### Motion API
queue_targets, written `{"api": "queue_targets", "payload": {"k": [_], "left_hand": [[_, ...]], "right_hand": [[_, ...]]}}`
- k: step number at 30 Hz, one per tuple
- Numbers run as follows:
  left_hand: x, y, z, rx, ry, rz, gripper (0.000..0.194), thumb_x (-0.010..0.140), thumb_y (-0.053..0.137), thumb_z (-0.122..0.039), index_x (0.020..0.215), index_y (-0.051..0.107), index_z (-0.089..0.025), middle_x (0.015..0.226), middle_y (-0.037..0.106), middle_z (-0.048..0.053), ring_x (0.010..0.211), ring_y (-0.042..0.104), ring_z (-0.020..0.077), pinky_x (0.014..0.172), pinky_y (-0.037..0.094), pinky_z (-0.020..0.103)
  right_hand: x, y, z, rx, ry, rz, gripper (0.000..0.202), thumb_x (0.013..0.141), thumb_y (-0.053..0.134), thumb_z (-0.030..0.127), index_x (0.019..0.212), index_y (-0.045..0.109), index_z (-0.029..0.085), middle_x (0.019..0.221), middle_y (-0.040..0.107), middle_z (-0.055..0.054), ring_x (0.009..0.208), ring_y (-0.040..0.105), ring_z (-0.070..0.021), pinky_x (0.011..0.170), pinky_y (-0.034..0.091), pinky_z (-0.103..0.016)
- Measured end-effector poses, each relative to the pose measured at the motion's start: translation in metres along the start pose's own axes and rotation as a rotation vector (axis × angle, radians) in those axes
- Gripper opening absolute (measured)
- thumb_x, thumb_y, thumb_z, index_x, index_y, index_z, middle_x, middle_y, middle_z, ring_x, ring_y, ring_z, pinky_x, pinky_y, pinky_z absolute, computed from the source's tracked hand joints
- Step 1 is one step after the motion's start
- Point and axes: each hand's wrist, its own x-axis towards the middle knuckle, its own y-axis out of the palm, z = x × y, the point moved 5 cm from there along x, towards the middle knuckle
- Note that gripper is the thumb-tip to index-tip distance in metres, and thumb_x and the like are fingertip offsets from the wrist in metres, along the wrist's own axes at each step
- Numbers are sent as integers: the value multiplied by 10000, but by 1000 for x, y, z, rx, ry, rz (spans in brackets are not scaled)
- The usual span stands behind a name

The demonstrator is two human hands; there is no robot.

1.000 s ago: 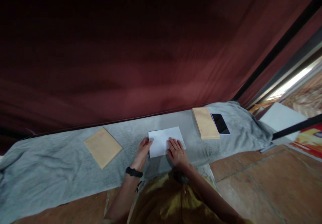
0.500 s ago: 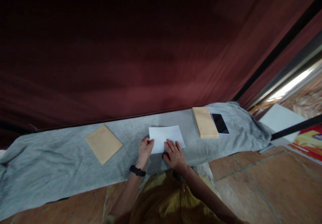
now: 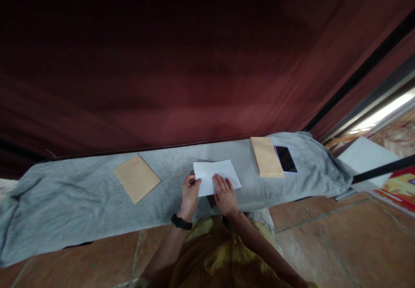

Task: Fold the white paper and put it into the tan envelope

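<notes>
A white sheet of paper [image 3: 207, 171] lies in front of me on the grey cloth. My left hand [image 3: 190, 191], with a black band on its wrist, pinches the sheet's left edge, which lifts slightly off the cloth. My right hand [image 3: 226, 195] rests flat on the sheet's lower right part, its fingers stretched out. To the left lies a brown envelope [image 3: 138, 178], turned at an angle. On the right sits a stack of brown envelopes [image 3: 267, 157], apart from both hands.
A smartphone [image 3: 285, 159] lies just right of the stack. The grey cloth [image 3: 81, 197] covers a long narrow bench against a dark red curtain [image 3: 194, 85]. A black pole [image 3: 385, 169] and a white board [image 3: 368, 154] stand at the right, above the tiled floor [image 3: 324, 245].
My left hand has raised the sheet's left edge a little. My right hand stays on the sheet, its thumb now less visible. The whole view has shifted slightly.
</notes>
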Motion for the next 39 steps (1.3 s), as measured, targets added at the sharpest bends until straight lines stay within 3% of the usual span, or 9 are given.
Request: {"api": "queue_targets", "payload": {"k": [5, 10, 13, 16, 22, 29, 33, 37, 39], "left_hand": [[-6, 1, 4, -249, -89, 25, 466, 781, 607, -612, 1039, 589, -224, 1070, 711, 58, 914, 684, 189, 762, 542, 309], [-6, 2, 0, -223, -125, 102, 533, 782, 683, -486, 1248, 572, -255, 1352, 624, 111, 1156, 646, 231, 890, 557, 355], [-12, 10, -16, -233, -49, 251, 518, 778, 723, -426, 1250, 614, -242, 1343, 640, 98, 1176, 633, 237, 925, 537, 348], [-16, 16, -29, -214, -25, 361, 438, 759, 755, -425, 1129, 683, -201, 1136, 730, 74, 1001, 673, 201, 871, 526, 309], [-5, 5, -34, -21, 19, 278, 342, 687, 784, -466, 869, 715, -185, 835, 733, 23, 755, 639, 170, 746, 508, 281], [10, 4, -73, 183, 451, 125, 181, 743, 738, -408, 768, 702, -232, 1085, 722, 64, 1088, 626, 248, 1021, 457, 374], [23, 3, -67, 254, 371, 111, 217, 727, 755, -380, 877, 720, -227, 867, 723, 30, 884, 655, 223, 881, 509, 333], [38, 7, -59, 304, 297, 239, 299, 736, 739, -337, 1009, 725, -217, 781, 705, 4, 706, 632, 184, 692, 503, 277], [43, 12, -60, 423, 334, 301, 302, 741, 731, -276, 1039, 734, -229, 832, 727, 21, 745, 650, 202, 715, 506, 291]], "right_hand": [[6, -28, -5, 261, 54, -116, 618, 872, 403, 87, 1475, 496, 188, 1531, 496, -81, 1392, 469, -198, 1189, 348, -380], [17, -54, -15, 920, 329, -258, 383, 971, 446, 376, 1249, 660, 224, 1221, 719, -55, 1151, 650, -230, 1036, 501, -377], [20, -57, -17, 1304, 493, -290, 406, 892, 587, 506, 1134, 691, 197, 1071, 763, -61, 991, 704, -252, 909, 561, -376], [21, -54, -17, 1506, 579, -287, 429, 794, 703, 507, 1088, 694, 196, 1010, 774, -55, 888, 723, -245, 833, 577, -360], [19, -47, -30, 1560, 675, -286, 424, 730, 748, 490, 1032, 704, 195, 978, 784, -63, 864, 731, -246, 776, 574, -352], [31, -73, -43, 1491, 565, -344, 381, 701, 764, 469, 974, 725, 206, 1008, 781, -44, 950, 703, -232, 831, 555, -331], [25, -66, -47, 1556, 623, -321, 398, 713, 776, 469, 996, 720, 194, 956, 778, -48, 851, 716, -214, 751, 573, -323], [11, -44, -54, 1569, 746, -280, 399, 665, 821, 456, 932, 703, 183, 896, 769, -51, 728, 712, -184, 661, 588, -298], [4, -32, -57, 1524, 791, -248, 407, 637, 830, 469, 895, 696, 185, 839, 759, -42, 669, 703, -179, 617, 596, -300]]}}
